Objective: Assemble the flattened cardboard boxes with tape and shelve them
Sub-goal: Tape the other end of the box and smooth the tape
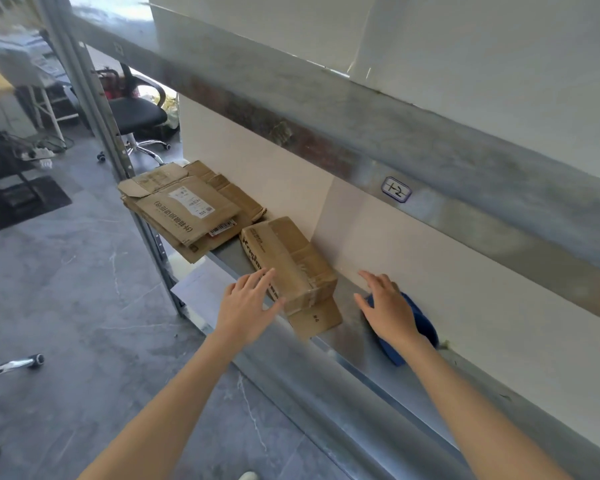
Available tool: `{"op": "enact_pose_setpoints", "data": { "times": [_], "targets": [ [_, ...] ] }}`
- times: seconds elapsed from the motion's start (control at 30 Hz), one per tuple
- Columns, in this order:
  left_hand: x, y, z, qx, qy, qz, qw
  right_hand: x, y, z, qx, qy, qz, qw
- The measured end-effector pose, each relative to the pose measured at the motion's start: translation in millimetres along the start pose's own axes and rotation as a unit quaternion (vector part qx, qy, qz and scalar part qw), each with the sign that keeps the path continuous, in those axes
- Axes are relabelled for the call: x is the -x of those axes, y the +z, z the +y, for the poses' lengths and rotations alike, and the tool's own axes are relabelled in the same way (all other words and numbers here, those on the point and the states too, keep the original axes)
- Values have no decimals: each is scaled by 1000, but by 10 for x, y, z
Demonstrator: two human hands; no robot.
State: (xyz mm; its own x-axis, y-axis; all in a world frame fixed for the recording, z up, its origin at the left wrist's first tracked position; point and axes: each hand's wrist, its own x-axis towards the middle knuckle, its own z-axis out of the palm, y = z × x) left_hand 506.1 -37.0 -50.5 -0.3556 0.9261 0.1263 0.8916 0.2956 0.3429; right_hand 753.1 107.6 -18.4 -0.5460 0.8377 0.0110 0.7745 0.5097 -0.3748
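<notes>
A taped, assembled cardboard box (pixel 288 261) sits on the metal shelf (pixel 357 344), lying over a smaller flat cardboard piece (pixel 317 318). My left hand (pixel 248 306) has straight fingers, and its fingertips touch the box's near side. My right hand (pixel 390 306) rests with spread fingers on a blue tape dispenser (pixel 421 323) to the right of the box. A stack of flattened cardboard boxes (pixel 187 206) lies at the shelf's left end and overhangs its edge.
The upper shelf beam (pixel 430 150) with a handwritten label (pixel 395 189) runs overhead. A white wall backs the shelf. A shelf upright (pixel 118 161) stands at left. An office chair (pixel 136 116) and a black mat (pixel 25 202) are on the grey floor.
</notes>
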Motion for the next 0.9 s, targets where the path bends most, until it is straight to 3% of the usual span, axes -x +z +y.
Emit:
{"op": "enact_pose_setpoints", "data": {
  "times": [0.2, 0.43, 0.7, 0.9],
  "targets": [
    [54, -14, 181, -12, -26, 6, 1000, 266, -105, 373, 73, 98, -15, 992],
    [95, -11, 392, -5, -49, 16, 999, 415, -10, 566, -69, 133, -126, 981],
    [205, -9, 464, -13, -56, 13, 998, 322, -88, 661, -158, 176, -160, 958],
    [277, -8, 454, -2, -58, 7, 998, 274, -105, 680, -126, 158, -151, 968]
  ]
}}
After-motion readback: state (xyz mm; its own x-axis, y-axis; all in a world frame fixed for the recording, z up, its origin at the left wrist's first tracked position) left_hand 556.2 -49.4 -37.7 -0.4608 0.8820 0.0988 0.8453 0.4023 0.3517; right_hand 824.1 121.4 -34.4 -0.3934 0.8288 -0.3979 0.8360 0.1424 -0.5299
